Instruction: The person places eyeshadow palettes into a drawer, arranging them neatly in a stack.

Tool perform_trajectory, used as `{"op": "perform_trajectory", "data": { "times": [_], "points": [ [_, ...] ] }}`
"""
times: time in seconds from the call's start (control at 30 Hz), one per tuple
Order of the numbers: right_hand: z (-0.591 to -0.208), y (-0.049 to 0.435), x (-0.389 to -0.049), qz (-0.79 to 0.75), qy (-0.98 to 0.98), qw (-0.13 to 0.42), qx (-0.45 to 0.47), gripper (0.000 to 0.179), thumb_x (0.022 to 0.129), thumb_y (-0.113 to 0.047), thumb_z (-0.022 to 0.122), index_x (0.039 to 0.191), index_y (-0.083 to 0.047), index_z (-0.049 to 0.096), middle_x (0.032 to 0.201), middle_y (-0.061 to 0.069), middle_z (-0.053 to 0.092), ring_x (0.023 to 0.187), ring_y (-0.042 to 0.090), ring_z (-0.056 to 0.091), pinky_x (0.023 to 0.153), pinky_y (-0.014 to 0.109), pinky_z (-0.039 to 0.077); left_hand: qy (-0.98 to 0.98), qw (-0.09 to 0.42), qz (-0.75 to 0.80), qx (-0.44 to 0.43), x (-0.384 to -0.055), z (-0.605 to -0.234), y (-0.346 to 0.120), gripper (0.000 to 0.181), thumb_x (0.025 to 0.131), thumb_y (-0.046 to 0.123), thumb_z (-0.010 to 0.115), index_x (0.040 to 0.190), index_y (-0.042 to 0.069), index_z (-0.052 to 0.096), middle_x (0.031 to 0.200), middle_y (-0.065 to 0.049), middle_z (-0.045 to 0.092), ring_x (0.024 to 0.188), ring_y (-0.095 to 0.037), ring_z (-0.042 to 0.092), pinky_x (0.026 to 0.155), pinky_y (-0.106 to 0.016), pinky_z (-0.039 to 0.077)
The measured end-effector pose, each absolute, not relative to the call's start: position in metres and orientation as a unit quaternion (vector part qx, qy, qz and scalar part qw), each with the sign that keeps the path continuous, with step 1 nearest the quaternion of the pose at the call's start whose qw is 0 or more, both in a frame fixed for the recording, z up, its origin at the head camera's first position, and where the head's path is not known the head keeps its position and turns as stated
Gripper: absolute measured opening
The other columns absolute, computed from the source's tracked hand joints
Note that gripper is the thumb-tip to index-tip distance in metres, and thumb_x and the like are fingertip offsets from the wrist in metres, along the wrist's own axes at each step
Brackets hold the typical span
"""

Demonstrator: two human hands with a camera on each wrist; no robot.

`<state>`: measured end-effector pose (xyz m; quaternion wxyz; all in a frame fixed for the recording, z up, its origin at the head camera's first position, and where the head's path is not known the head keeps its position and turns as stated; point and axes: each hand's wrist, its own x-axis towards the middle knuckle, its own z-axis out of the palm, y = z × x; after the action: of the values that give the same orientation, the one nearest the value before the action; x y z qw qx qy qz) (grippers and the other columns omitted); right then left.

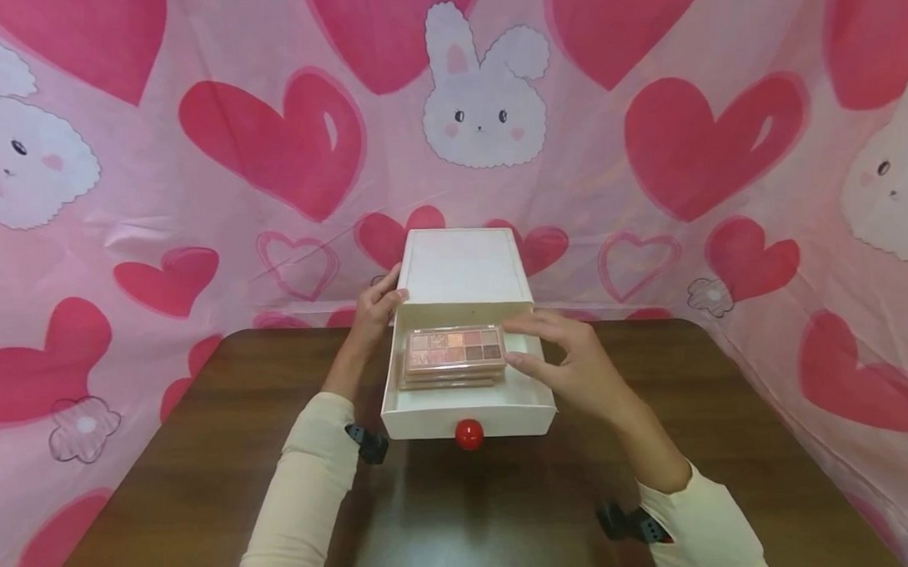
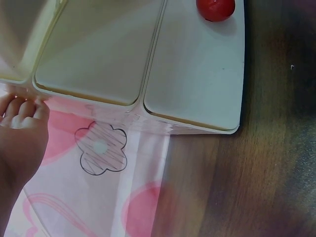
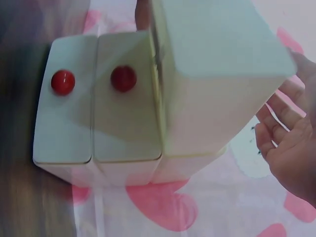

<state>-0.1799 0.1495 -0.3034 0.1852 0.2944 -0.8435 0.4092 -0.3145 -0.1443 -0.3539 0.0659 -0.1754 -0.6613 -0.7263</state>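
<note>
A white drawer unit (image 1: 464, 266) stands with its top drawer (image 1: 518, 390) pulled out, a red round knob (image 1: 469, 434) on its front. Inside lies a stack of eyeshadow palettes, the top one (image 1: 455, 350) showing rows of pink, gold and brown pans. My left hand (image 1: 372, 313) holds the unit's left side near the front, thumb at the edge of the casing. Over the drawer's right side is my right hand (image 1: 569, 359), thumb and fingers spread apart, fingertips right at the palette's right end. In the right wrist view, part of this hand (image 3: 291, 133) overlaps the drawer's edge.
Below the pulled-out drawer, two lower drawers with red knobs (image 3: 62, 82) are pushed in. The unit stands on a brown wooden table (image 1: 227, 458). Behind and beside the table hangs a pink cloth (image 1: 571, 196) with hearts and rabbits.
</note>
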Motion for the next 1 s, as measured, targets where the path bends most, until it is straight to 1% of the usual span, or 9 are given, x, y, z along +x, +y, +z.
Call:
{"op": "perform_trajectory", "data": {
  "times": [0.07, 0.17, 0.27, 0.37, 0.47, 0.6, 0.83, 0.9, 1.0],
  "points": [
    [-0.304, 0.148, -0.169, 0.415, -0.84, 0.19, 0.294, 0.042, 0.085, -0.007, 0.079, 0.126, -0.006, 0.072, 0.125, 0.009, 0.074, 0.122, 0.026, 0.065, 0.106, 0.051, 0.052, -0.66, 0.063, -0.727, -0.177, -0.314, -0.354, -0.144, 0.064, 0.094, 0.011, 0.052, 0.155, 0.003, 0.037, 0.161, -0.023, 0.037, 0.081, 0.004, 0.064, 0.072, -0.014, 0.056],
    [-0.307, 0.144, -0.153, 0.429, -0.824, 0.208, 0.306, 0.04, 0.083, -0.004, 0.079, 0.123, -0.005, 0.073, 0.12, 0.007, 0.075, 0.116, 0.016, 0.066, 0.103, 0.034, 0.054, -0.661, 0.062, -0.727, -0.177, -0.312, -0.355, -0.143, 0.064, 0.094, 0.011, 0.053, 0.155, 0.002, 0.037, 0.159, -0.025, 0.04, 0.079, 0.004, 0.064, 0.071, -0.014, 0.056],
    [-0.31, 0.138, -0.137, 0.459, -0.784, 0.228, 0.349, 0.038, 0.081, 0.003, 0.077, 0.119, -0.003, 0.074, 0.112, 0.012, 0.076, 0.108, 0.012, 0.068, 0.097, 0.02, 0.053, -0.661, 0.065, -0.728, -0.174, -0.312, -0.355, -0.143, 0.064, 0.093, 0.012, 0.053, 0.155, 0.003, 0.037, 0.156, -0.026, 0.043, 0.079, 0.004, 0.063, 0.071, -0.014, 0.055],
    [-0.313, 0.13, -0.122, 0.486, -0.741, 0.232, 0.402, 0.036, 0.08, 0.01, 0.074, 0.114, -0.001, 0.074, 0.103, 0.014, 0.076, 0.098, 0.01, 0.07, 0.09, 0.018, 0.056, -0.666, 0.07, -0.723, -0.171, -0.312, -0.355, -0.143, 0.064, 0.093, 0.013, 0.053, 0.155, 0.003, 0.038, 0.158, -0.025, 0.042, 0.08, 0.005, 0.061, 0.072, -0.012, 0.053],
    [-0.319, 0.122, -0.108, 0.513, -0.709, 0.202, 0.44, 0.034, 0.08, 0.013, 0.071, 0.113, 0.002, 0.073, 0.099, 0.016, 0.077, 0.093, 0.011, 0.072, 0.084, 0.022, 0.059, -0.667, 0.075, -0.722, -0.168, -0.313, -0.354, -0.144, 0.064, 0.093, 0.012, 0.053, 0.155, 0.003, 0.039, 0.154, -0.028, 0.045, 0.077, 0.004, 0.061, 0.07, -0.013, 0.053],
    [-0.334, 0.113, -0.094, 0.577, -0.682, 0.099, 0.438, 0.03, 0.087, 0.013, 0.064, 0.115, 0.007, 0.071, 0.098, 0.022, 0.076, 0.093, 0.01, 0.075, 0.08, 0.027, 0.062, -0.66, 0.077, -0.727, -0.17, -0.314, -0.354, -0.145, 0.064, 0.093, 0.01, 0.052, 0.154, 0.002, 0.039, 0.149, -0.033, 0.047, 0.073, 0.003, 0.061, 0.068, -0.013, 0.053],
    [-0.371, 0.098, -0.079, 0.708, -0.614, -0.12, 0.328, 0.029, 0.101, -0.001, 0.05, 0.12, 0.019, 0.062, 0.103, 0.043, 0.064, 0.096, 0.007, 0.075, 0.089, 0.025, 0.059, -0.665, 0.079, -0.721, -0.176, -0.314, -0.354, -0.144, 0.064, 0.093, 0.011, 0.053, 0.154, 0.0, 0.038, 0.157, -0.026, 0.042, 0.077, 0.005, 0.06, 0.071, -0.012, 0.052],
    [-0.379, 0.096, -0.08, 0.725, -0.603, -0.158, 0.294, 0.035, 0.104, -0.007, 0.049, 0.123, 0.021, 0.058, 0.105, 0.036, 0.07, 0.097, 0.007, 0.075, 0.089, 0.024, 0.059, -0.665, 0.08, -0.721, -0.176, -0.314, -0.354, -0.144, 0.064, 0.093, 0.011, 0.053, 0.154, 0.0, 0.038, 0.156, -0.026, 0.043, 0.075, 0.005, 0.059, 0.07, -0.011, 0.051],
    [-0.386, 0.094, -0.084, 0.74, -0.599, -0.202, 0.228, 0.043, 0.105, -0.015, 0.049, 0.128, 0.02, 0.055, 0.105, 0.012, 0.079, 0.099, 0.007, 0.075, 0.089, 0.022, 0.058, -0.662, 0.082, -0.724, -0.176, -0.314, -0.354, -0.145, 0.064, 0.093, 0.01, 0.052, 0.154, 0.0, 0.038, 0.155, -0.028, 0.043, 0.073, 0.004, 0.059, 0.069, -0.011, 0.051]
  ]
}}
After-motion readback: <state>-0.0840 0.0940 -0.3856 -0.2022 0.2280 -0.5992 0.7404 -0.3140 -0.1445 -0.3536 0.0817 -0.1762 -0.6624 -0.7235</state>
